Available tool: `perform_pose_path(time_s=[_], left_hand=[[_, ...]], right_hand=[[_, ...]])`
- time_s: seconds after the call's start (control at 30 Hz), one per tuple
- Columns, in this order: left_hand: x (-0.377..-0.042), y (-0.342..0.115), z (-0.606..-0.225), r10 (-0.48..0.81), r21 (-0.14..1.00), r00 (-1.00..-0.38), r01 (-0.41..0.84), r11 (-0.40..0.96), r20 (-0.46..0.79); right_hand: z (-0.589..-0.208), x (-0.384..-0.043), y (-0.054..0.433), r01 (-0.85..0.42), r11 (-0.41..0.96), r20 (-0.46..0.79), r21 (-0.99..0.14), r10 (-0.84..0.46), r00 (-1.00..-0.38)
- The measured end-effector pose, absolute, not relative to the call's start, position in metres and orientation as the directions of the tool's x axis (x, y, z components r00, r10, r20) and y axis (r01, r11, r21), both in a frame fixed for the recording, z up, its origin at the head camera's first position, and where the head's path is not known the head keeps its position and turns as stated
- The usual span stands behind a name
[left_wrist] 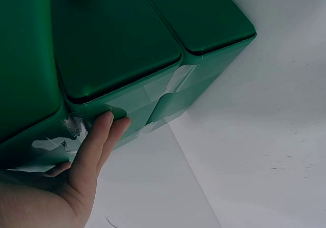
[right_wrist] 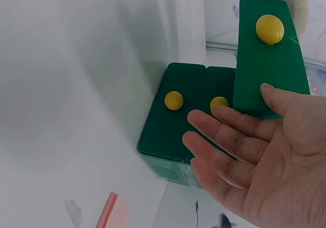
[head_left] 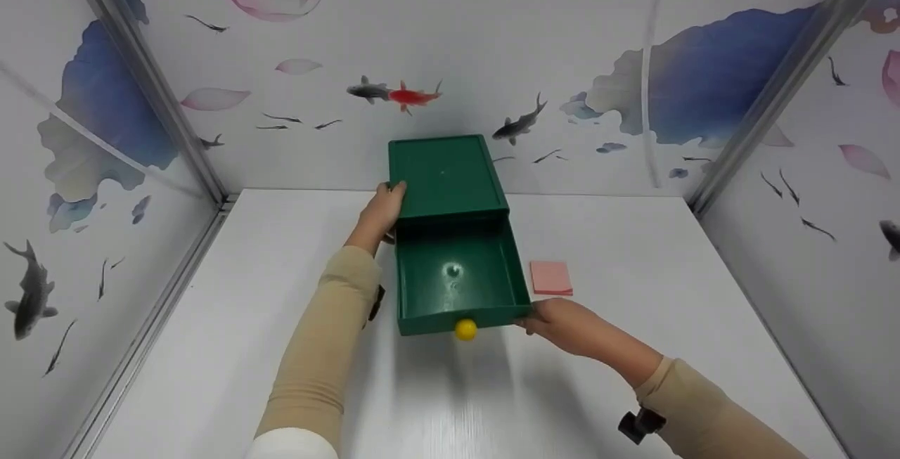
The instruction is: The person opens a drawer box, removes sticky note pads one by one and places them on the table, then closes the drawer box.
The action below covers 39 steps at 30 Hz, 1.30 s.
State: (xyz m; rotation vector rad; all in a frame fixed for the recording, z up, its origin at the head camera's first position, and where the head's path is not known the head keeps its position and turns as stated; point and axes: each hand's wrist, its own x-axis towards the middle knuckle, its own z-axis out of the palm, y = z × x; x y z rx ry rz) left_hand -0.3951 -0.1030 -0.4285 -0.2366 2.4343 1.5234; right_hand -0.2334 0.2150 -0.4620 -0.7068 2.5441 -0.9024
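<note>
A green drawer cabinet [head_left: 446, 174] stands at the back of the white table, its top drawer [head_left: 450, 283] pulled out and bare inside. On that drawer's front is a round yellow knob [head_left: 465, 330]. My left hand [head_left: 383, 209] rests on the cabinet's left side, fingers straight along the taped wall in the left wrist view. At the drawer's front right corner is my right hand [head_left: 566, 325]. Its thumb touches the drawer front [right_wrist: 270, 70] in the right wrist view, while the other fingers extend loosely below. Two lower drawers [right_wrist: 175, 121] with yellow knobs are closed.
A pink pad of sticky notes [head_left: 551, 278] lies on the table [head_left: 281, 290] to the right of the drawer. White panels printed with fish and petals [head_left: 316, 44] enclose the back and both sides, with metal posts [head_left: 151, 86] at the corners.
</note>
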Motion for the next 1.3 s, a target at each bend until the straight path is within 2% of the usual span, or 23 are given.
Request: perform_pose_path(time_s=[1.07,1.3], left_hand=[[-0.3942,-0.1022,-0.428,-0.019,0.848,-0.954,-0.274,0.453,-0.298],[-0.3944,-0.102,-0.4281,-0.009,0.852,-0.957,-0.263,0.454,-0.291]], right_hand=[[-0.461,-0.2334,0.2112,-0.331,0.73,-0.176,-0.598,-0.522,-0.835],[-0.4617,-0.2356,0.2093,-0.338,0.734,-0.127,-0.589,-0.497,-0.858]])
